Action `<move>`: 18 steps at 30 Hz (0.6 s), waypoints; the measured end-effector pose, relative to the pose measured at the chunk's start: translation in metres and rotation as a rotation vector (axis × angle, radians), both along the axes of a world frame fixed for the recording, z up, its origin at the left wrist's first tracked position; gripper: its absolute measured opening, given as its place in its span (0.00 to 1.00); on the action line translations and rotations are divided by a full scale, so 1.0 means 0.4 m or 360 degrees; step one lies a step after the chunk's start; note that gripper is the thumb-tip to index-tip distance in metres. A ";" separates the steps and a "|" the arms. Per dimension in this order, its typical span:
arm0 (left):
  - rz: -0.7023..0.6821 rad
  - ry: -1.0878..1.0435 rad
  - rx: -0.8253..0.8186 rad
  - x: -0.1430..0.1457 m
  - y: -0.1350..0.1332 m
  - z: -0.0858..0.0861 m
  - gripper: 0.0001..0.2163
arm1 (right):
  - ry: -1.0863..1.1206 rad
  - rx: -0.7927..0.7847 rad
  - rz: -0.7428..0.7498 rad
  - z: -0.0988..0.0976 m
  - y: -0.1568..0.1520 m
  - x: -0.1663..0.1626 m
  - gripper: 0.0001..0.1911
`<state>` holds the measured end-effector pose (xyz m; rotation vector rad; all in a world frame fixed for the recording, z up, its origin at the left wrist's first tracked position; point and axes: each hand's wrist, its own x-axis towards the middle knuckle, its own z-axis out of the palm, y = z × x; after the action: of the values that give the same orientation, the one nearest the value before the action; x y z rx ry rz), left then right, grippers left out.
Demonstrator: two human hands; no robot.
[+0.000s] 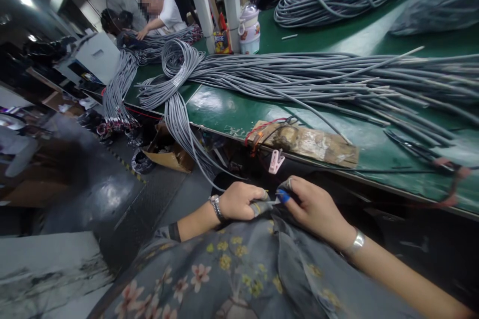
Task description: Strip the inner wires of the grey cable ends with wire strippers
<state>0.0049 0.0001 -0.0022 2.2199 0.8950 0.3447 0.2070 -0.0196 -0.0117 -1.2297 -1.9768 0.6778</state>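
My left hand (241, 202), with a watch at its wrist, is closed in front of my body. A grey cable (211, 179) hangs from the bench and runs into it. My right hand (312, 207), with blue tape on a finger and a silver bracelet, is pinched close beside it. Between the two sets of fingertips shows a small pale strip (276, 200), at the cable's end. Finger covers or tape wrap several fingertips. Just above the hands, a pink clip (276, 161) hangs at the bench edge beside a wooden block (310, 142) with red and black wires.
On the green bench (213, 107) lies a long bundle of grey cables (262, 72), looped at the left. Cutting pliers (419, 149) lie at the right, and a lidded cup (249, 30) stands behind. A co-worker (164, 15) handles cables farther off. A cardboard box (172, 152) sits below.
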 end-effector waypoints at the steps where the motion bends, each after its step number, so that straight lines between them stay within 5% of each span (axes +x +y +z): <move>1: -0.0053 -0.0018 -0.0029 -0.004 0.002 0.000 0.04 | 0.0070 -0.0113 0.0034 0.001 0.004 -0.001 0.12; 5: 0.0013 -0.0136 -0.0130 -0.014 0.001 -0.003 0.10 | 0.0391 -0.0630 0.0198 0.012 0.018 0.003 0.19; 10: 0.0223 -0.0195 -0.0188 -0.011 -0.010 -0.015 0.14 | 0.0489 -0.0755 0.0102 0.021 0.024 0.022 0.28; 18: 0.0067 -0.0350 -0.0347 -0.022 0.000 -0.017 0.18 | 0.0708 -0.1409 0.0329 0.021 0.009 0.012 0.29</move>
<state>-0.0038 0.0001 -0.0090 1.9242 0.8199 0.4777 0.2117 -0.0160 -0.0032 -1.1833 -1.4458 1.8825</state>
